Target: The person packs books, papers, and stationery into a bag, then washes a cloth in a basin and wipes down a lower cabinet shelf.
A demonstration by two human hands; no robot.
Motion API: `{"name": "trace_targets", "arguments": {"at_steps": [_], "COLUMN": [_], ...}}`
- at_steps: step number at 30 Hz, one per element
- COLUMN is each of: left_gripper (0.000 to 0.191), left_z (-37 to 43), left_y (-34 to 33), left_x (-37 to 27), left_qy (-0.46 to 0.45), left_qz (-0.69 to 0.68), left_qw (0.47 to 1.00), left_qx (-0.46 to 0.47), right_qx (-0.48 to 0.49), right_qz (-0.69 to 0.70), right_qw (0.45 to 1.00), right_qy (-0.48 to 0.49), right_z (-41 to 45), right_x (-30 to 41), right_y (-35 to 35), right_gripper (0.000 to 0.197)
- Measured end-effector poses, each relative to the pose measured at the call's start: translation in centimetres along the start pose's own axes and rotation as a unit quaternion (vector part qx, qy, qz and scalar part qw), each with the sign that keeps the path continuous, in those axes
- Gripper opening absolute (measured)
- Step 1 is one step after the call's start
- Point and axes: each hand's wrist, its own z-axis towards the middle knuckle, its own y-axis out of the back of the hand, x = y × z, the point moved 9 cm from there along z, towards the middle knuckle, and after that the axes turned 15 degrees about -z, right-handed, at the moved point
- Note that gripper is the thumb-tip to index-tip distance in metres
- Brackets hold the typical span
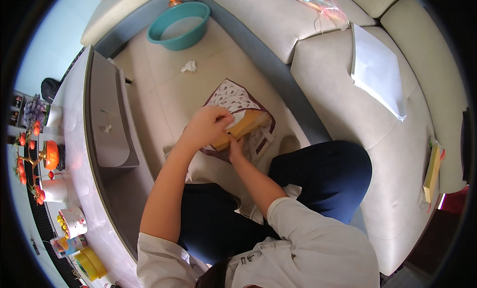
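Observation:
On the tiled floor between my legs stands a soft bag (231, 94) with a small dark print and maroon trim. Inside its mouth lies a thick stack of yellow paper (244, 125), with some clear plastic beside it. My right hand (236, 148) grips the near edge of the stack, thumb on top. Above the stack's left end is my left hand (210, 125), its fingers curled. A white piece (237, 118), perhaps paper or film, lies against those fingertips; whether they pinch it is not clear. A bag strap (262, 145) hangs to the right.
Farther off are a crumpled white tissue (189, 66), a teal basin (179, 25) and an orange pump bottle (174, 0). A sofa (328, 64) bounds the right, bearing white sheets (376, 72) and a packet of yellow paper (432, 172). Left is a low table (78, 146) with potted decorations.

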Motion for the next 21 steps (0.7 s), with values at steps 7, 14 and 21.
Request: {"name": "trace_targets", "arguments": {"at_steps": [7, 14, 21], "left_gripper": [0.016, 0.018, 0.018], "left_z": [1.3, 1.1, 2.4], "left_y": [5.9, 7.7, 6.9], "left_x": [2.2, 3.4, 2.1], "left_qy": [0.041, 0.076, 0.069], "left_qz": [-0.023, -0.043, -0.051], "left_qw": [0.994, 0.988, 0.986], "left_qx": [-0.099, -0.131, -0.141], "right_qx": [0.065, 0.016, 0.146], "right_qz": [-0.198, -0.242, -0.353], "right_qw": [0.977, 0.968, 0.913], "right_qy": [-0.044, -0.062, -0.143], "right_z": [3.5, 4.2, 7.8], "right_x": [-3.4, -1.9, -1.7], "right_y": [0.9, 1.6, 0.5], "right_gripper": [0.056, 0.05, 0.045]}}
